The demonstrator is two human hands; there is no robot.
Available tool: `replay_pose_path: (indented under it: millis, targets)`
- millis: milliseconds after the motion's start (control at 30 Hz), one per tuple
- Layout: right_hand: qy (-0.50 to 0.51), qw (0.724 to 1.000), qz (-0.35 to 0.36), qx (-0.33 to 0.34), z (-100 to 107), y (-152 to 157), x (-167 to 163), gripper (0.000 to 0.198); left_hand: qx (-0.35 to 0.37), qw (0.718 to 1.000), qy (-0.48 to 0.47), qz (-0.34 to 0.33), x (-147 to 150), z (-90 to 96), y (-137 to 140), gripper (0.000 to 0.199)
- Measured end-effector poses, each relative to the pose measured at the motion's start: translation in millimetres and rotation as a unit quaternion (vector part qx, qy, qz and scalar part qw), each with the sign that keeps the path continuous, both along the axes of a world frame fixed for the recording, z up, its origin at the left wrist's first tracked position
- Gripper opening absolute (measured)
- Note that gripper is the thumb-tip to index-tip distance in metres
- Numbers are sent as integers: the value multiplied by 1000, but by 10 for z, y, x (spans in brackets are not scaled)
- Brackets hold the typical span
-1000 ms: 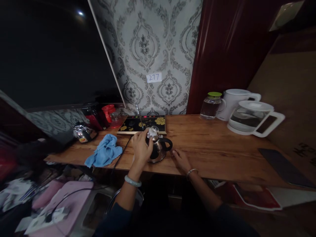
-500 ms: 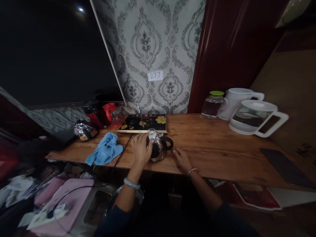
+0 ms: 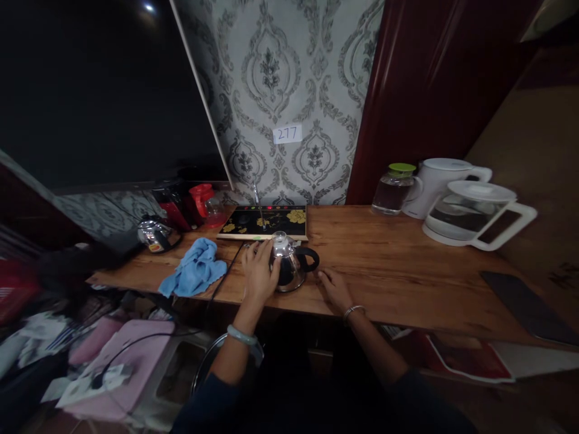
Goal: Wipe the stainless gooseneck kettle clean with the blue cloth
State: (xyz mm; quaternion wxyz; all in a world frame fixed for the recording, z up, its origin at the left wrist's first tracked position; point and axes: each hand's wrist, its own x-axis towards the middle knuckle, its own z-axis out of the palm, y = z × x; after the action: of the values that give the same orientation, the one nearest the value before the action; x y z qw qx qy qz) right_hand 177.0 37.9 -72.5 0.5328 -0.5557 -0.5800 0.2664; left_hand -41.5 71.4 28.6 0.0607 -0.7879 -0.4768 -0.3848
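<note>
A small shiny steel kettle (image 3: 294,278) with a black handle and a clear lid knob stands upright near the front edge of the wooden table. My left hand (image 3: 260,265) is against its left side, thumb toward me and fingers round the far side, partly hidden. To the right of the kettle, my right hand (image 3: 333,288) rests low by the tabletop, just short of the black handle. Its fingers are slightly bent and hold nothing that I can see. Behind the kettle lies a black electric heating plate (image 3: 280,222) with gold flowers, a thin metal spout and a lit red display.
A blue cloth (image 3: 194,268), a second steel kettle (image 3: 154,234) and a red-lidded jug (image 3: 208,206) are on the left. To the right stand a green-lidded glass jug (image 3: 392,191), a white kettle (image 3: 425,187), a clear pitcher (image 3: 465,214) and a dark flat slab (image 3: 525,304).
The whole view has shifted slightly, with the scene a little higher in the picture. Both hands and the kettle keep their places on the table.
</note>
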Motion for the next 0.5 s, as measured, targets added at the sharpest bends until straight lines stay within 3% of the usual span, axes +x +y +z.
replay_pose_path:
  millis: [200, 300, 433, 500]
  targets:
    - [7, 1000, 1, -7, 11, -5, 7, 36, 23, 999, -26, 22, -204, 15, 49, 43]
    - [18, 1000, 3, -5, 13, -4, 1, 37, 13, 994, -33, 102, -488, 49, 208, 52]
    - [29, 1000, 4, -9, 17, -5, -12, 37, -60, 966, -9, 250, -948, 67, 431, 60]
    - [27, 1000, 6, -11, 15, -4, -15, 37, -102, 951, 21, 292, -1156, 45, 496, 60]
